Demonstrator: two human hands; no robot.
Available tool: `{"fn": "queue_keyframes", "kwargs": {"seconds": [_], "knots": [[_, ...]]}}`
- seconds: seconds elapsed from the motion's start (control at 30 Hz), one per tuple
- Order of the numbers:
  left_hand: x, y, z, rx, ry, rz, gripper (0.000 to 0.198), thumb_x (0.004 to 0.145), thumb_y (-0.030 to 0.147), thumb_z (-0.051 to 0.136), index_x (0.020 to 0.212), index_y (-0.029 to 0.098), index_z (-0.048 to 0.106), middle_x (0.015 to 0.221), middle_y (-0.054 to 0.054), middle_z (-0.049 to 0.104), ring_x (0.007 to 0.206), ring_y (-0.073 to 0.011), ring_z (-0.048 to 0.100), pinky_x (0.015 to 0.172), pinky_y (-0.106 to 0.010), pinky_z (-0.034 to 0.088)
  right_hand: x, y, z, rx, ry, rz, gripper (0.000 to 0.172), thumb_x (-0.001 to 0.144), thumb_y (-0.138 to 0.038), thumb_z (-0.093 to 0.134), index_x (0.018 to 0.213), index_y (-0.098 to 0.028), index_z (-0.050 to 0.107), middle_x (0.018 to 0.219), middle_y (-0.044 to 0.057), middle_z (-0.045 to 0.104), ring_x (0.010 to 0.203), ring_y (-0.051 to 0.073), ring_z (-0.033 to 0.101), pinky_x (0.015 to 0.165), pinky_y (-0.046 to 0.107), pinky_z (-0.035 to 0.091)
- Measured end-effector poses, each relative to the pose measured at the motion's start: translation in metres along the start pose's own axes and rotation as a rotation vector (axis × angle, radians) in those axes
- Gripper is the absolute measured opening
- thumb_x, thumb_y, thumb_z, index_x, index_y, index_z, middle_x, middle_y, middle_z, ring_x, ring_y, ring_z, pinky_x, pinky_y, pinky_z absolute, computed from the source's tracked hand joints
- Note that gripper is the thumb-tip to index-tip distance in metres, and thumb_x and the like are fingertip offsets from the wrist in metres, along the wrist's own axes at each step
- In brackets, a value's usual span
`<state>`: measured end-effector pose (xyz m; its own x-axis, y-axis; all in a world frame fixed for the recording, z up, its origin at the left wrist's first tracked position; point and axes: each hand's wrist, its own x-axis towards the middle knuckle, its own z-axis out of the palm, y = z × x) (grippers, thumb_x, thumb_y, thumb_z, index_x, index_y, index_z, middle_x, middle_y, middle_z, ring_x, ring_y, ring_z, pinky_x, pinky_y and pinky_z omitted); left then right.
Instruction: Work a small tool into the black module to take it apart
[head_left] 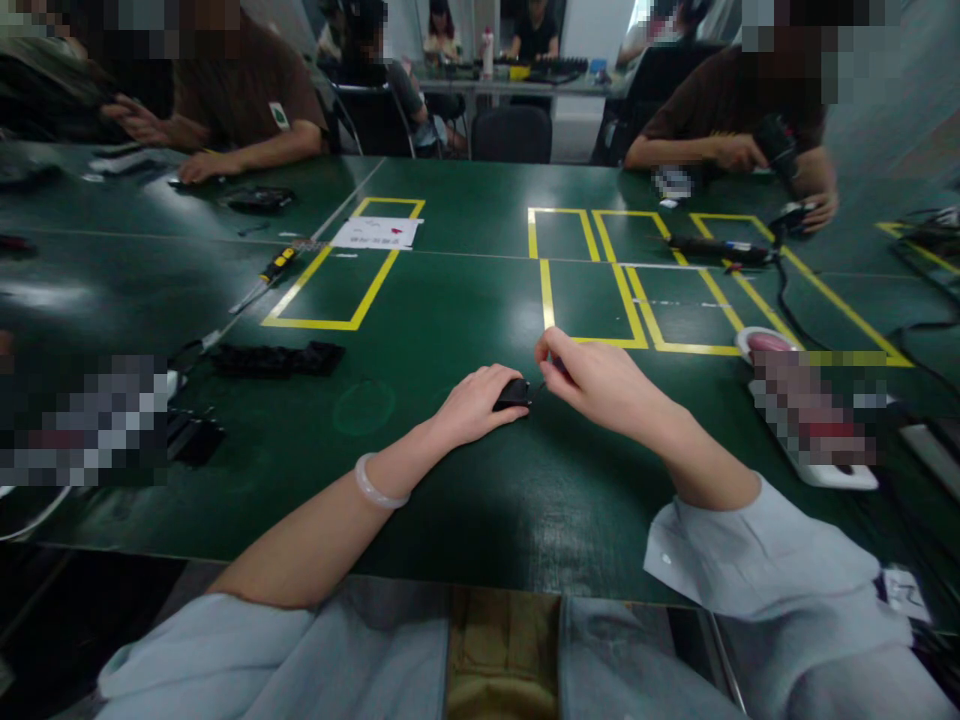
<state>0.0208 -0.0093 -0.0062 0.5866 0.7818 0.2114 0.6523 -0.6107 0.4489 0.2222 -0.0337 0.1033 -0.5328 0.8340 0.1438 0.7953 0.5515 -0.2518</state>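
Note:
Over the middle of the green table (pixel 450 480), my left hand (pixel 480 400) is closed around a small black block-like part (pixel 514 395) with tiny pins or screws at its right end. The part's left side is hidden under my fingers. Just to the right, my right hand (pixel 600 385) is raised slightly, its thumb and fingers pinched together. A thin dark piece shows below those fingertips, close to the part; what it is, and whether it joins the part, I cannot tell.
Yellow tape outlines (pixel 592 343) mark the table ahead. Left are a yellow-black screwdriver (pixel 279 264), a black strip-like bundle (pixel 277 358) and a paper sheet (pixel 377 233). Right lie a black corded tool (pixel 720 249) and a white-edged case (pixel 825 475). Co-workers sit opposite.

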Motion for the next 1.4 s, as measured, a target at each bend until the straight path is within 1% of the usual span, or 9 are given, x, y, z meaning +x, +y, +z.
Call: {"fn": "queue_keyframes", "kwargs": {"seconds": [0.17,0.3,0.37,0.53,0.73,0.83,0.9,1.07,1.4], "knots": [[0.0004,0.0007,-0.0001,0.014,-0.002,0.005,0.040,0.085,0.047,0.060,0.116,0.022,0.051,0.110,-0.006,0.059,0.100,-0.0243,0.057,0.088,-0.039,0.046,-0.0006,0.0001,0.0003,0.023,-0.002,-0.014,0.019,0.092,-0.028,0.038,0.104,-0.020,0.050,0.074,0.001,0.062,0.064,0.015,0.055,0.058,0.025,0.029],[0.0014,0.0007,-0.0001,0.030,-0.003,0.001,0.039,0.085,0.048,0.060,0.111,0.020,0.052,0.107,-0.007,0.060,0.096,-0.0246,0.057,0.086,-0.039,0.047,-0.0001,0.0022,0.0013,0.041,-0.004,-0.026,0.027,0.095,-0.043,0.037,0.101,-0.020,0.051,0.074,0.002,0.062,0.065,0.016,0.055,0.057,0.025,0.028],[0.0013,0.0008,-0.0003,0.027,-0.002,0.006,0.039,0.085,0.048,0.060,0.112,0.020,0.052,0.107,-0.007,0.060,0.097,-0.0248,0.057,0.086,-0.039,0.047,0.0003,0.0030,0.0019,0.030,-0.006,-0.025,0.029,0.095,-0.046,0.037,0.100,-0.020,0.052,0.073,0.001,0.061,0.064,0.016,0.055,0.056,0.025,0.027],[0.0008,0.0011,-0.0011,0.006,-0.010,-0.002,0.041,0.085,0.047,0.060,0.117,0.022,0.052,0.112,-0.007,0.059,0.100,-0.0247,0.057,0.089,-0.040,0.046,0.0004,0.0030,0.0025,0.001,-0.017,-0.015,0.022,0.095,-0.034,0.036,0.101,-0.019,0.052,0.070,0.001,0.060,0.060,0.015,0.052,0.056,0.025,0.027],[0.0008,0.0005,-0.0008,-0.002,-0.012,-0.013,0.042,0.085,0.048,0.060,0.118,0.023,0.051,0.113,-0.007,0.059,0.102,-0.0253,0.057,0.090,-0.041,0.045,-0.0010,0.0014,0.0008,0.043,-0.017,-0.023,0.020,0.092,-0.027,0.037,0.106,-0.020,0.049,0.072,0.001,0.060,0.062,0.015,0.053,0.058,0.024,0.029],[0.0008,0.0002,-0.0003,0.002,-0.007,-0.006,0.041,0.085,0.047,0.060,0.117,0.023,0.051,0.112,-0.007,0.059,0.101,-0.0254,0.057,0.089,-0.040,0.045,-0.0011,0.0011,0.0005,0.041,-0.010,-0.024,0.018,0.092,-0.028,0.038,0.104,-0.020,0.050,0.072,0.000,0.060,0.062,0.015,0.053,0.058,0.025,0.028],[0.0010,0.0000,0.0002,0.008,-0.005,0.000,0.040,0.085,0.048,0.060,0.115,0.022,0.052,0.110,-0.007,0.060,0.099,-0.0252,0.057,0.088,-0.040,0.046,-0.0009,0.0013,0.0007,0.041,-0.009,-0.032,0.019,0.094,-0.032,0.038,0.102,-0.020,0.050,0.072,0.000,0.060,0.062,0.015,0.053,0.057,0.025,0.028],[0.0012,-0.0005,0.0013,0.024,0.007,0.013,0.040,0.085,0.048,0.060,0.113,0.020,0.052,0.107,-0.007,0.060,0.097,-0.0249,0.057,0.086,-0.039,0.046,0.0002,0.0031,0.0024,0.038,-0.015,-0.035,0.029,0.096,-0.045,0.036,0.097,-0.021,0.053,0.072,0.001,0.061,0.062,0.016,0.054,0.056,0.025,0.026],[0.0004,0.0001,-0.0005,0.002,-0.003,0.002,0.041,0.085,0.048,0.060,0.117,0.023,0.052,0.112,-0.007,0.059,0.102,-0.0248,0.056,0.089,-0.039,0.045,-0.0012,0.0009,0.0002,0.032,-0.015,-0.027,0.020,0.093,-0.028,0.036,0.104,-0.020,0.050,0.071,0.001,0.060,0.060,0.015,0.052,0.057,0.025,0.028]]}}
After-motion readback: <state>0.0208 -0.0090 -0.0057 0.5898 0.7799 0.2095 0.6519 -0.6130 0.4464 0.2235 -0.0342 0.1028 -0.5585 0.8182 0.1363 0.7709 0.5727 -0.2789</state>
